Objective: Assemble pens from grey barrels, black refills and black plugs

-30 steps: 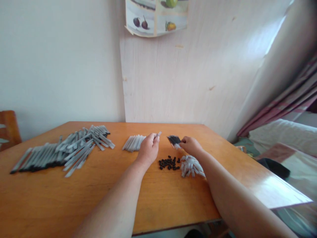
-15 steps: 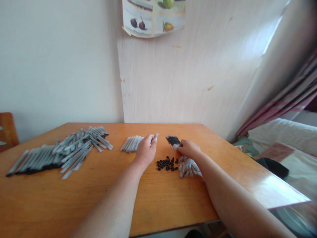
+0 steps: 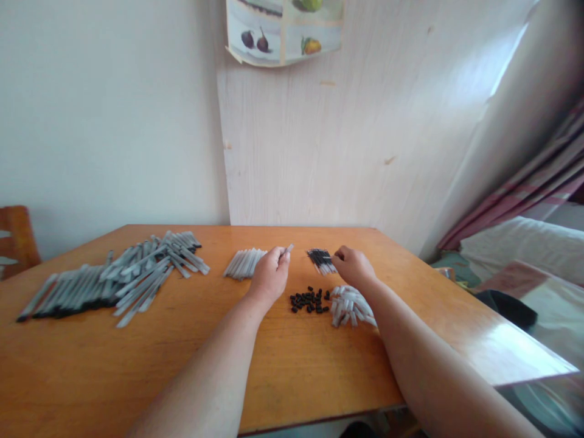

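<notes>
My left hand (image 3: 269, 272) is closed round a translucent pen barrel (image 3: 289, 248), whose end pokes out past the thumb. Just behind that hand lies a row of similar translucent barrels (image 3: 243, 264). My right hand (image 3: 353, 266) pinches a thin pen refill (image 3: 329, 258) over the right edge of a bundle of black refills with pale ends (image 3: 320, 261). Below the hands are a scatter of small black plugs (image 3: 309, 300) and a heap of short translucent caps (image 3: 350, 306), partly hidden by my right forearm.
Across the left of the wooden table (image 3: 292, 377) spreads a big pile of translucent pens with black ends (image 3: 141, 267). A chair back (image 3: 20, 237) stands at far left. Beyond the table's right edge are a black container (image 3: 508, 309) and bedding (image 3: 542, 252).
My right hand has drawn slightly up and back from the refill bundle, with a thin refill now showing at its fingertips. My left hand stays in place, holding the barrel.
</notes>
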Tool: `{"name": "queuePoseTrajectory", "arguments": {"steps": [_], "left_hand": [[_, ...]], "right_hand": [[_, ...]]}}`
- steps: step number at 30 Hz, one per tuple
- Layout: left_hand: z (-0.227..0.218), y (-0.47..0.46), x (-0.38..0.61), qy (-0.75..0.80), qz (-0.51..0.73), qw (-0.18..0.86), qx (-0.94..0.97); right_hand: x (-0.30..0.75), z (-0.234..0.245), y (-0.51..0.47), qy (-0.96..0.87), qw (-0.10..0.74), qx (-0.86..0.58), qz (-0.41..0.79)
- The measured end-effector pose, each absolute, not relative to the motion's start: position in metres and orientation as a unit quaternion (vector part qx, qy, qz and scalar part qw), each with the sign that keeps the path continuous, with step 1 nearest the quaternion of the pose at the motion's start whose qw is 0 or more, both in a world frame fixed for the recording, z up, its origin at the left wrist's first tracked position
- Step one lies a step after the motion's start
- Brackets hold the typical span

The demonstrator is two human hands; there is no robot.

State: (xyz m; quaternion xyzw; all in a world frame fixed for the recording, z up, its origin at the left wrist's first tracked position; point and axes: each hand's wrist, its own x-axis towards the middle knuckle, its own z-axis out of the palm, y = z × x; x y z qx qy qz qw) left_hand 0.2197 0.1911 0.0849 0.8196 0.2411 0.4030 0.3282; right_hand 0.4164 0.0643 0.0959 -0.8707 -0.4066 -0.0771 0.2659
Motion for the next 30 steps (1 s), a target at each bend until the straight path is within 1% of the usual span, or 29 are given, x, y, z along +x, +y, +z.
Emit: {"name": "queuePoseTrajectory", "arguments": {"steps": [3,5,7,9,11,14,16,21,30], "left_hand": [[0.084,0.192,0.221,0.251,0.393,0.380,0.799],[0.085,0.190,0.221,0.252,0.389,0.421,0.779],[0.087,0.188,0.221,0.247,0.385,0.466,0.757],[0.090,0.184,0.220,0.238,0.371,0.512,0.737],[0.092,0.181,0.218,0.227,0.345,0.554,0.723],[0.095,0.178,0.216,0.214,0.300,0.604,0.707],[0.097,0.176,0.215,0.205,0.276,0.633,0.694],[0.097,0.175,0.213,0.192,0.226,0.675,0.676],[0.097,0.176,0.212,0.183,0.197,0.678,0.684]], "right_hand": [[0.415,0.100,0.063,-0.399,0.430,-0.804,-0.094],[0.414,0.104,0.063,-0.370,0.556,-0.743,-0.045],[0.412,0.107,0.062,-0.331,0.662,-0.672,0.035],[0.411,0.110,0.060,-0.297,0.732,-0.603,0.108],[0.411,0.112,0.059,-0.279,0.775,-0.541,0.171],[0.412,0.114,0.057,-0.265,0.807,-0.468,0.244],[0.413,0.114,0.057,-0.257,0.815,-0.448,0.261],[0.412,0.115,0.057,-0.252,0.818,-0.452,0.251],[0.412,0.117,0.055,-0.254,0.813,-0.470,0.231]]}}
